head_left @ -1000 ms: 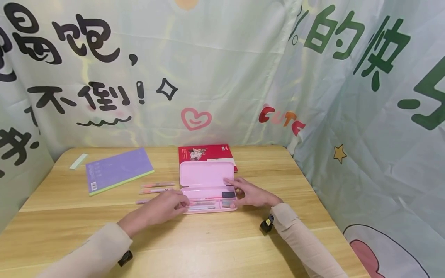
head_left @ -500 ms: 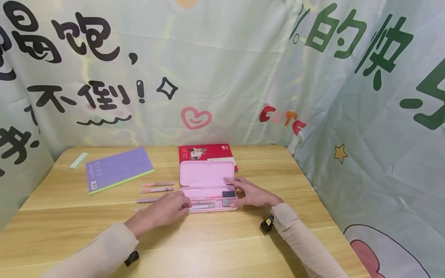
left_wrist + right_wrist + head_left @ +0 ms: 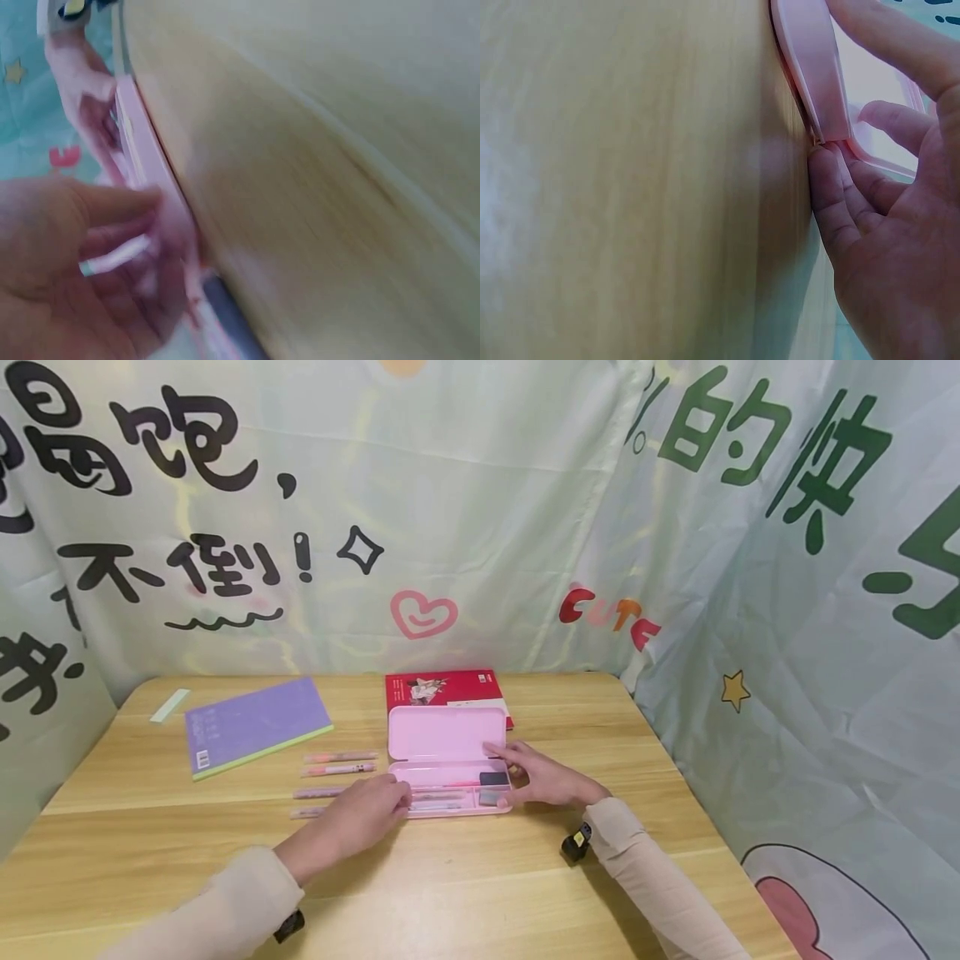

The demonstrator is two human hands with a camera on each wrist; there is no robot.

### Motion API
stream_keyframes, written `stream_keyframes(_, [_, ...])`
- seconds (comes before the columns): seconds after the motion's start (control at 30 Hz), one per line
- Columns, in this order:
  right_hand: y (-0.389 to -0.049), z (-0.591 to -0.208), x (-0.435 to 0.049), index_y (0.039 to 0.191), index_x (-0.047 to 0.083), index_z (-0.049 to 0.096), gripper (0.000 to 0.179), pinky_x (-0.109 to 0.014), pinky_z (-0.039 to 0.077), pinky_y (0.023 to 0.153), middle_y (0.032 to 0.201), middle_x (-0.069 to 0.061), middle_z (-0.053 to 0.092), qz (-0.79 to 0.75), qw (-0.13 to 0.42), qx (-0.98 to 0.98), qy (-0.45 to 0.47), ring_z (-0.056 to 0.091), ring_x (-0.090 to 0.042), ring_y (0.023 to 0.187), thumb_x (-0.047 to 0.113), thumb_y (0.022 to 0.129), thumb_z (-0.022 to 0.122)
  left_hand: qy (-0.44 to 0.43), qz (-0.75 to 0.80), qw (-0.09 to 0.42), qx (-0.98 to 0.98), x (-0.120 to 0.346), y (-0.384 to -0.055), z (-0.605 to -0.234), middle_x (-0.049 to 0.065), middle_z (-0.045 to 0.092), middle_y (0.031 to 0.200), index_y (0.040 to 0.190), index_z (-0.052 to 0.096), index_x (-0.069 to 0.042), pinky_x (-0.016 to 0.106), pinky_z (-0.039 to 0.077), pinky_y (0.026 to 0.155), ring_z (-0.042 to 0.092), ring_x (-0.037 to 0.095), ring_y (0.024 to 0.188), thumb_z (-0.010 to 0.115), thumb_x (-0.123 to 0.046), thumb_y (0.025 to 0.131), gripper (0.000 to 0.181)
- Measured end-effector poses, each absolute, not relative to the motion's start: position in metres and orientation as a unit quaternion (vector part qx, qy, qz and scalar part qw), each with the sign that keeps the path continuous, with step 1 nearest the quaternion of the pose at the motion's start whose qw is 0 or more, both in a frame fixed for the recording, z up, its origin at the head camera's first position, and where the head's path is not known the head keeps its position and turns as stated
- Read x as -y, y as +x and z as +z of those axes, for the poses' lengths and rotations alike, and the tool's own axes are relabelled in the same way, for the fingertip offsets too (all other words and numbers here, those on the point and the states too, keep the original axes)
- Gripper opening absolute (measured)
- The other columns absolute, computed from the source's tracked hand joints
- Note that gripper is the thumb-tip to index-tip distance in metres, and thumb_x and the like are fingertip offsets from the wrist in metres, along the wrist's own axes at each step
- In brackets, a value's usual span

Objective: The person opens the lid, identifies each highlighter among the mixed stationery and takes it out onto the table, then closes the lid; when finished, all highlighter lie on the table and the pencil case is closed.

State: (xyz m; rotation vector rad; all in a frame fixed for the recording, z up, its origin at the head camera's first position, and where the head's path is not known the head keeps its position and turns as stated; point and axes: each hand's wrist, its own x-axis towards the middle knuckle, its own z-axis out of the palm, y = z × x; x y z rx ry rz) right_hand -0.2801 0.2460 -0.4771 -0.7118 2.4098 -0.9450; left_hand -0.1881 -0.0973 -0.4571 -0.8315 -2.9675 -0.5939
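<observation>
The left hand (image 3: 360, 822) bends its fingers at the left end of the open pink pencil case (image 3: 446, 735); whether they pinch something, one cannot tell. The right hand (image 3: 547, 779) grips the right end. The case lies on the bench (image 3: 465, 893), before a red book (image 3: 438, 687).

On the hanging cloth (image 3: 480, 527) at the far side you can read "饱," in black and, below it, "不倒!". Farther right you have "CUTE" in coloured letters, then "的快" in green above. Print on your purple notebook (image 3: 258, 727), left, and red book (image 3: 442, 687), far, is too small to read.
</observation>
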Motion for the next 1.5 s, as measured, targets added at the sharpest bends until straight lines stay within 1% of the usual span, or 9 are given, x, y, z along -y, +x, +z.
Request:
stream_keyframes(0.17, [-0.280, -0.477, -0.246, 0.172, 0.036, 0.032, 0.099, -0.052, 0.048, 0.118, 0.157, -0.010, 0.043, -0.343, 0.228, -0.874, -0.256, 0.052, -0.030, 0.134, 0.041, 0.090, 0.088, -0.268, -0.068, 0.056, 0.959, 0.083, -0.175, -0.452, 0.013, 0.064, 0.082, 0.095, 0.070, 0.000, 0.042, 0.058, 0.058, 0.063, 0.026, 0.068, 0.074, 0.003, 0.097, 0.006])
stream_keyframes(0.27, [-0.279, -0.477, -0.245, 0.172, 0.035, 0.032, 0.099, -0.052, 0.048, 0.118, 0.157, -0.011, 0.042, -0.346, 0.228, -0.873, -0.258, 0.053, -0.030, 0.134, 0.040, 0.091, 0.088, -0.263, -0.069, 0.053, 0.961, 0.080, -0.175, -0.452, 0.013, 0.062, 0.080, 0.094, 0.068, 0.001, 0.041, 0.057, 0.054, 0.060, 0.026, 0.065, 0.073, 0.005, 0.097, 0.006])
stream_keyframes(0.47, [-0.279, -0.478, -0.247, 0.173, 0.035, 0.031, 0.099, -0.051, 0.048, 0.118, 0.158, -0.011, 0.042, -0.346, 0.231, -0.872, -0.259, 0.053, -0.030, 0.134, 0.039, 0.092, 0.088, -0.235, -0.191, -0.041, 0.952, 0.088, -0.186, -0.453, 0.003, 0.056, 0.089, 0.097, 0.068, -0.008, 0.034, 0.051, 0.065, 0.051, 0.016, 0.074, 0.073, -0.008, 0.103, 0.008])
stream_keyframes(0.6, [-0.279, -0.477, -0.247, 0.173, 0.036, 0.030, 0.099, -0.052, 0.047, 0.118, 0.157, -0.011, 0.042, -0.342, 0.230, -0.873, -0.259, 0.054, -0.031, 0.133, 0.040, 0.092, 0.087, -0.228, -0.246, -0.064, 0.940, 0.092, -0.189, -0.452, -0.001, 0.054, 0.090, 0.093, 0.064, -0.014, 0.031, 0.046, 0.066, 0.049, 0.015, 0.076, 0.074, -0.008, 0.102, 0.015])
stream_keyframes(0.67, [-0.279, -0.476, -0.248, 0.173, 0.036, 0.030, 0.099, -0.052, 0.047, 0.117, 0.156, -0.011, 0.043, -0.341, 0.228, -0.874, -0.260, 0.054, -0.031, 0.133, 0.040, 0.092, 0.087, -0.232, -0.262, -0.064, 0.935, 0.094, -0.191, -0.453, -0.002, 0.055, 0.089, 0.093, 0.063, -0.016, 0.030, 0.045, 0.066, 0.049, 0.014, 0.077, 0.076, -0.008, 0.100, 0.016])
stream_keyframes(0.83, [-0.278, -0.476, -0.248, 0.173, 0.037, 0.030, 0.099, -0.053, 0.046, 0.117, 0.155, -0.010, 0.044, -0.347, 0.230, -0.873, -0.254, 0.053, -0.030, 0.134, 0.040, 0.092, 0.088, -0.246, -0.296, -0.069, 0.920, 0.105, -0.201, -0.457, -0.006, 0.064, 0.090, 0.096, 0.067, -0.017, 0.029, 0.051, 0.074, 0.056, 0.009, 0.083, 0.078, -0.013, 0.100, 0.013])
stream_keyframes(1.0, [-0.279, -0.477, -0.247, 0.172, 0.038, 0.031, 0.098, -0.054, 0.046, 0.119, 0.157, -0.010, 0.043, -0.350, 0.234, -0.872, -0.251, 0.052, -0.030, 0.135, 0.040, 0.092, 0.088, -0.263, -0.317, -0.041, 0.910, 0.131, -0.207, -0.455, -0.010, 0.068, 0.091, 0.097, 0.070, -0.019, 0.028, 0.052, 0.075, 0.059, 0.006, 0.085, 0.078, -0.014, 0.101, 0.010])
stream_keyframes(1.23, [-0.279, -0.475, -0.246, 0.172, 0.039, 0.031, 0.099, -0.054, 0.047, 0.118, 0.157, -0.011, 0.043, -0.348, 0.233, -0.874, -0.246, 0.053, -0.030, 0.134, 0.039, 0.092, 0.088, -0.241, -0.294, -0.012, 0.925, 0.172, -0.193, -0.451, -0.016, 0.069, 0.092, 0.095, 0.070, -0.027, 0.027, 0.052, 0.074, 0.059, 0.001, 0.084, 0.079, -0.024, 0.101, 0.011])
stream_keyframes(1.5, [-0.279, -0.477, -0.245, 0.172, 0.038, 0.031, 0.098, -0.052, 0.046, 0.117, 0.155, -0.010, 0.044, -0.347, 0.230, -0.874, -0.250, 0.053, -0.029, 0.133, 0.039, 0.092, 0.088, -0.241, -0.262, -0.008, 0.935, 0.211, -0.174, -0.459, -0.017, 0.063, 0.091, 0.098, 0.071, -0.026, 0.025, 0.050, 0.069, 0.054, -0.003, 0.081, 0.080, -0.026, 0.101, 0.010])
